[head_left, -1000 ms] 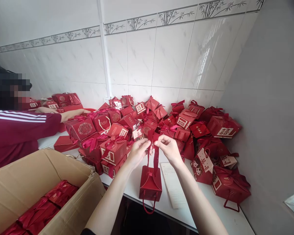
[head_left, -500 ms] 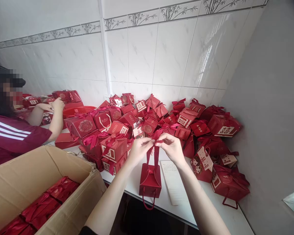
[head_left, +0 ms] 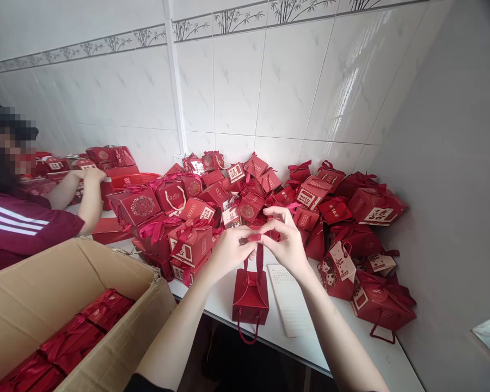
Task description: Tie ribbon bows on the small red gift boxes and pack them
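A small red gift box (head_left: 251,296) stands upright at the table's front edge, its twisted cord handle (head_left: 248,341) hanging down in front. From its top a dark red ribbon (head_left: 260,261) runs up to both hands. My left hand (head_left: 237,245) pinches the ribbon, fingers closed. Touching it from the right, my right hand (head_left: 283,237) is pinched on the ribbon too, with the index finger raised and bent. The fingers cover most of where the ribbon's ends meet.
Many red gift boxes (head_left: 191,243) are heaped along the wall, more at the right (head_left: 384,305). A handwritten notepad (head_left: 289,305) lies right of the box. An open cardboard carton (head_left: 122,343) with red boxes stands front left. A co-worker (head_left: 28,223) works at the far left.
The ribbon that stood up above my fingers is now drawn down between them. My right index finger has lifted. The co-worker's hands have shifted slightly left and down.
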`<state>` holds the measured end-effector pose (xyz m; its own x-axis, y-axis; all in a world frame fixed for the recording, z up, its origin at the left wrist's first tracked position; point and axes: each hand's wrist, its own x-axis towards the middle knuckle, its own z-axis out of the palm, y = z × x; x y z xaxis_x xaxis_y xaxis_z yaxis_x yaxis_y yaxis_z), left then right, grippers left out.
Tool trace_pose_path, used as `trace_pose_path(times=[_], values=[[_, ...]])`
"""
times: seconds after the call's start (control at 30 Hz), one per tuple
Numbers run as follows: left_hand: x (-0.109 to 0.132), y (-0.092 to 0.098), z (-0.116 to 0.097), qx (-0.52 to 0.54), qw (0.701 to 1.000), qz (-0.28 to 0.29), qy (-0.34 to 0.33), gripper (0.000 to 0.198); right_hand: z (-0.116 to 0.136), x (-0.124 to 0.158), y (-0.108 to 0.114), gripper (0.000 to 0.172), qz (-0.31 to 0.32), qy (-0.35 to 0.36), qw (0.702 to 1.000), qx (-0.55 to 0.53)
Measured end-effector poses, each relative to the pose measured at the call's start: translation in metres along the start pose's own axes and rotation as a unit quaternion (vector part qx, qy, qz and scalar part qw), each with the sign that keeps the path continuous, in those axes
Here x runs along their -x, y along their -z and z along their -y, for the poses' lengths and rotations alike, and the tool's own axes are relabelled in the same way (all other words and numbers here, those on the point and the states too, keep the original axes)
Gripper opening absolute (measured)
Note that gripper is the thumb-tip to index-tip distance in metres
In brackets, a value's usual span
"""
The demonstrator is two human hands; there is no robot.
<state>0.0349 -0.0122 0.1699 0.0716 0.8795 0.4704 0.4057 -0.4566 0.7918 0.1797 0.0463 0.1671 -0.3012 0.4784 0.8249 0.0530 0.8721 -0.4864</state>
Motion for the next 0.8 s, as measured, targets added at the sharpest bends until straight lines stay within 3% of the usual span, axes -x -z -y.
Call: trace_pose_path(times=[0.17,0.37,0.53,0.8], values=[[-0.001,0.001,0.001,0.102,0.992,0.072,0.024,0.020,-0.008,-0.006,-0.004,0.018,-0.003,-0.053,0.998,-0.027],[-0.005,-0.001,0.010,0.099,0.995,0.001,0.030,0.033,-0.020,-0.003,-0.011,0.055,-0.026,-0.200,0.971,-0.130],[-0.005,-0.003,0.011,0.202,0.976,-0.014,0.079,0.022,-0.012,-0.002,-0.005,0.030,0.024,-0.228,0.954,-0.195],[-0.008,-0.010,0.015,0.233,0.968,-0.029,0.091,0.021,-0.002,-0.006,-0.001,0.023,-0.048,-0.198,0.965,-0.166]])
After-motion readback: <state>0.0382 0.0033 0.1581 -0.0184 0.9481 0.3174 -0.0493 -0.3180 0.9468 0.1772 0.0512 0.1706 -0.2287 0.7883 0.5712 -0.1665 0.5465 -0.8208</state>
